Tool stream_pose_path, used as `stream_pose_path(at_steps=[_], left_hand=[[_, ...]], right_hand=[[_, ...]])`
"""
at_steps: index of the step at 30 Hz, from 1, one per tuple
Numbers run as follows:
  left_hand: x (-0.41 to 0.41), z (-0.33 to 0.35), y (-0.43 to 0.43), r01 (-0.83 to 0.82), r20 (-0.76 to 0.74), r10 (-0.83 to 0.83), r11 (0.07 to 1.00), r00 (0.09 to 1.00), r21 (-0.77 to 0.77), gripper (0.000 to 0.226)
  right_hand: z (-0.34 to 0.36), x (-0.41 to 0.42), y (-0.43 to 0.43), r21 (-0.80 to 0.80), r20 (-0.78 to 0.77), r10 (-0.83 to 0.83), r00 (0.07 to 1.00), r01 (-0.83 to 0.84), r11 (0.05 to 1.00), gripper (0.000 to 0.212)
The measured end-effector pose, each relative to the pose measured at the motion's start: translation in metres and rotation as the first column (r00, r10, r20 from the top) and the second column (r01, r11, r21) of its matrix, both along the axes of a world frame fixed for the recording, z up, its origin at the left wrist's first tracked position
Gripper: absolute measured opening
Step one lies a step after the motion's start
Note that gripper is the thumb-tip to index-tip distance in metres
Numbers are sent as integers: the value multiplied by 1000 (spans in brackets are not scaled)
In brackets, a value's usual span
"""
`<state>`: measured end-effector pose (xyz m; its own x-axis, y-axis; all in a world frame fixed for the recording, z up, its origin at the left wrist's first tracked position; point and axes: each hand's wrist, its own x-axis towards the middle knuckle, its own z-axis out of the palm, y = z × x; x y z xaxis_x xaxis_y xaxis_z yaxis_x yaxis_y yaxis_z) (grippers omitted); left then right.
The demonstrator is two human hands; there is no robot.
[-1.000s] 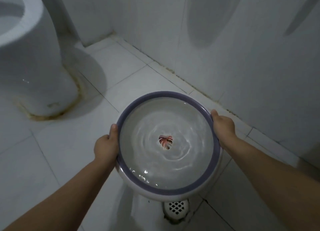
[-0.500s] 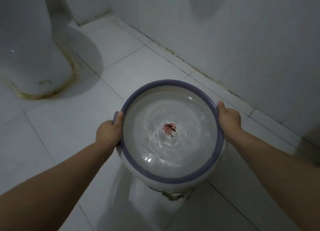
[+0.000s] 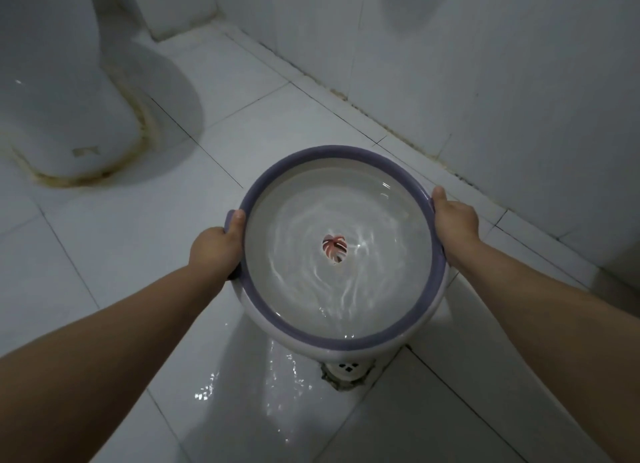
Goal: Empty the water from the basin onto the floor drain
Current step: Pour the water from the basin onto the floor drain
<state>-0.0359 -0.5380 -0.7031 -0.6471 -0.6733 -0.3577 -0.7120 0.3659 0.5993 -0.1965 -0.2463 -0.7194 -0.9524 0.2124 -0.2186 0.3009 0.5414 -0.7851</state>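
Observation:
A round white basin (image 3: 277,171) with a purple rim hangs above the floor, tilted toward me, with rippling water and a red leaf mark at its bottom. My left hand (image 3: 216,249) grips the rim's left side. On the opposite side my right hand (image 3: 454,220) holds the rim. Water runs over the near edge and lies shining on the wet tiles (image 3: 256,390). The white floor drain (image 3: 348,368) peeks out just under the basin's near edge, partly hidden by it.
A white toilet base (image 3: 65,116) with a stained seal stands at the far left. A tiled wall (image 3: 485,64) runs along the right, close behind the basin. White floor tiles (image 3: 104,254) spread around.
The basin has tipped toward me and water now spills onto the tiles in front of the drain. The drain, hidden half a second ago, shows again under the basin.

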Motion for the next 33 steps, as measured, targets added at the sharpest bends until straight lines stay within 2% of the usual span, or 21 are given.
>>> stream_pose_path(at_steps=[14, 33], left_hand=[[-2, -12, 4, -6, 15, 5, 997, 1000, 77, 65], [-8, -16, 3, 1, 11, -3, 993, 1000, 121, 63]], right_hand=[[-12, 2, 4, 33, -8, -8, 1000, 8, 999, 55], [-16, 6, 6, -47, 2, -27, 1000, 27, 999, 54]])
